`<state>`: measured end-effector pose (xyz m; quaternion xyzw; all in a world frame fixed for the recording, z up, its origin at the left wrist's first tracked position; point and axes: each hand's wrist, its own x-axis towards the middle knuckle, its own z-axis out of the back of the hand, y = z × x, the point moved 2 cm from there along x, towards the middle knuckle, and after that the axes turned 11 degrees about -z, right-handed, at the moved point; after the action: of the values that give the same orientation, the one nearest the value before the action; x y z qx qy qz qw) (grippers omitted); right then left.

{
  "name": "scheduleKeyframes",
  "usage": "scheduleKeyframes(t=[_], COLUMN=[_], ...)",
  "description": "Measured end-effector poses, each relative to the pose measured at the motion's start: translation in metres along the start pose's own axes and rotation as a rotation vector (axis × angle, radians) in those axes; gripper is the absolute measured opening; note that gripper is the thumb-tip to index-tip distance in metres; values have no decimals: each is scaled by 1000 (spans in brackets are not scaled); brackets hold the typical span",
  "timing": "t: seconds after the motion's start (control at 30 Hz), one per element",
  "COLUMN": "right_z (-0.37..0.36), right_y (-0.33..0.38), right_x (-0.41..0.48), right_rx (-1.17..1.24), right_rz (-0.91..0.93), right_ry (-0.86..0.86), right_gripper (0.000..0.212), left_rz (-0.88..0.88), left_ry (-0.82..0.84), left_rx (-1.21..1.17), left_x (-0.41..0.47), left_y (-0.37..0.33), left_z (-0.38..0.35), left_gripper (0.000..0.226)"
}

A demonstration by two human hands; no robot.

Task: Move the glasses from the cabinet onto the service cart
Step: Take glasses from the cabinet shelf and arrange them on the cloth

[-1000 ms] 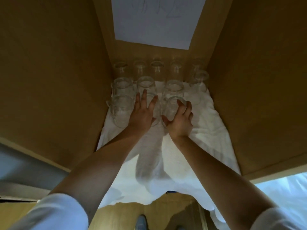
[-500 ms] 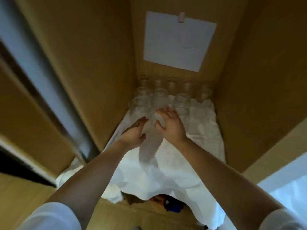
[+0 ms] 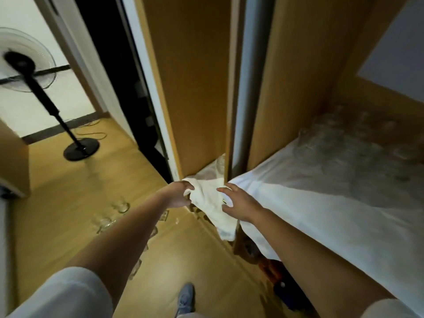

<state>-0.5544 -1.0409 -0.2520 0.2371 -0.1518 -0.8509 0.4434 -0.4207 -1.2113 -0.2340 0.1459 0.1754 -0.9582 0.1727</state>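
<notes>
Glasses [image 3: 358, 143] blurred at cabinet back, left hand [image 3: 177, 195] and right hand [image 3: 238, 204] grips wide, empty

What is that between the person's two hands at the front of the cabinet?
In the head view, a hanging corner of white cloth lies between the left hand and the right hand; no glass is held.

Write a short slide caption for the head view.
Both hands, left and right, reach toward a white cloth beside the cabinet's glasses.
</notes>
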Motion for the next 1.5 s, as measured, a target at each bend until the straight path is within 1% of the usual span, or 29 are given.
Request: scheduleKeyframes(t=[0.07,0.17,0.33,0.43,0.53,0.67,0.8,1.0,1.13,1.23,1.33,1.43,1.5], right_z=[-14,-29,-56,-74,-86,-93,-99,-76,-67,-65,-56,-45,-33], right_y=[16,30,62,94,129,155,137,72,53,46,33,14,-7], right_x=[15,43,102,139,177,218,246,309,357,383,398,399,401], right_rx=[-33,-66,-166,-170,-96,-10,4,-52,43,131,164,211,244], right_rz=[-4,-59,-226,-288,-330,-377,-482,-697,-784,-820,-848,-920,-978], right_ry=[107,177,275,271,231,146,170,139,140,137,92,35,-17], right_gripper=[61,64,62,53,47,42,43,43,44,42,39,36,39], left_rz=[10,1,-22,1,29,-11,-66,-221,-241,-218,-240,-286,-343], left_ry=[37,102,137,157,172,195,184,238,307,357,345,377,396], left_rx=[10,-4,-39,-45,-35,-8,-2,-24,7,9,48,88,119], left_x=[-2,5,17,26,36,62,112,217,262,297,334,365,396], left_y=[18,46,111,163,209,252,262,238,235,245,246,233,221], left_z=[-5,-21,-27,-23,-15,2,20,30,28,34,48,54,56], left_gripper=[55,57,51,50,49,48,46,44,45,46,47,47,48])
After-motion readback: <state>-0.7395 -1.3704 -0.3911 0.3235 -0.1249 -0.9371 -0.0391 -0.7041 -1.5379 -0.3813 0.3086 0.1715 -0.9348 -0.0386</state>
